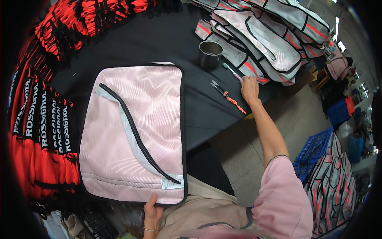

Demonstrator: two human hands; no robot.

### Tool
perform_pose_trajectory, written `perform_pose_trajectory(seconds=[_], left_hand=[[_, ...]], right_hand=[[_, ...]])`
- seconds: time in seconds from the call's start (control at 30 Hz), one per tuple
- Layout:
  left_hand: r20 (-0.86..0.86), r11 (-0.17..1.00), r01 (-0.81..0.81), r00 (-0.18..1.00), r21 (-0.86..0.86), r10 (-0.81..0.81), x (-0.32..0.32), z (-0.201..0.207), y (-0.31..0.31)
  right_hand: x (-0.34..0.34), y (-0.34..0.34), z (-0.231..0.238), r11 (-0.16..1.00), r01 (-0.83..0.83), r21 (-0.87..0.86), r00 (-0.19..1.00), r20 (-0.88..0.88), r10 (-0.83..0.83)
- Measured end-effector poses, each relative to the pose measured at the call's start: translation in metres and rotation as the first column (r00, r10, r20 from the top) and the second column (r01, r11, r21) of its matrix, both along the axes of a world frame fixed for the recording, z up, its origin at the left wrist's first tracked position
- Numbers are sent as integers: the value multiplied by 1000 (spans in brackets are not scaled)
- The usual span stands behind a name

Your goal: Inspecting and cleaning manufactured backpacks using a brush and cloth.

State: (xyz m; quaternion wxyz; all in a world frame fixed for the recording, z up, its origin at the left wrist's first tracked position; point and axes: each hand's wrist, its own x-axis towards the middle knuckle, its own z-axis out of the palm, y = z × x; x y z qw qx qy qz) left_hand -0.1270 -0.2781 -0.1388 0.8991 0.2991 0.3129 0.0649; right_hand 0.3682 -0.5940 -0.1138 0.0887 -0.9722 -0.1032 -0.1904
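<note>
A pink patterned fabric panel [155, 107] with black binding lies flat before me on the black-covered table. A curved black zipper [131, 127] on a grey strip runs across it, and a small white label [172, 182] sits near its lower right corner. My left hand [152, 211] grips the panel's near edge, thumb on top, fingers hidden underneath. Out to the right, my right hand [250, 89] is closed around the pink handle of a toothbrush [230, 71], whose green bristle head points away to the left. Beside it lie thread snips [218, 87] with a knotted orange cord [236, 104].
Behind the toothbrush stands a metal cup [210, 55]. Grey panels with black binding [270, 40] are piled at the far right. Red and black straps [39, 119] heap along the left and far edge. Blue crates [314, 149] and more panels [332, 191] stand right of the table.
</note>
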Motion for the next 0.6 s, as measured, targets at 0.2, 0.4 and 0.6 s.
perform_pose_trajectory(seconds=[0.2,0.4,0.6], left_hand=[[-23,1000,11,1000,-11,-12,-2,0,2],[-38,994,30,999,-106,-34,-5,-8,6],[-250,986,-101,966,-135,65,-26,-33,10]], right_hand=[[15,22,58,928,-135,346,968,247,49],[50,62,128,979,-203,18,977,66,202],[84,131,125,913,-210,-351,976,-19,217]])
